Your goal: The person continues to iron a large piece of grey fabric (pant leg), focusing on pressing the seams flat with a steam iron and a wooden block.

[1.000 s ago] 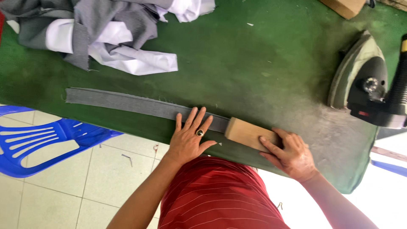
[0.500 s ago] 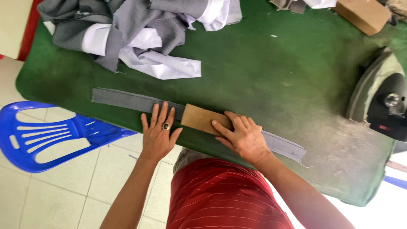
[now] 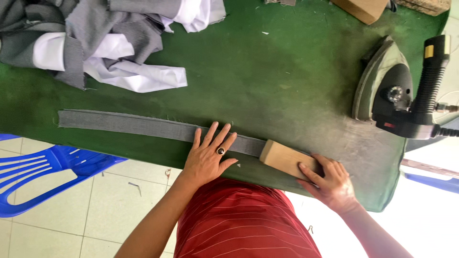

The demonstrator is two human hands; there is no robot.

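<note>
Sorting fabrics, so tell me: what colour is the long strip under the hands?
Grey strip, seen in the head view.

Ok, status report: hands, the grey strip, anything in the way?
Left hand flat on grey fabric strip. Right hand on wooden block, pressing the strip. Iron parked off to the right, clear of both.

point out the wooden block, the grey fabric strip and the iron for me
wooden block [image 3: 286,159], head view, middle of its top face.
grey fabric strip [image 3: 124,123], head view, flat stretch left of the left hand.
iron [image 3: 382,79], head view, grey body beside the black handle.
</note>
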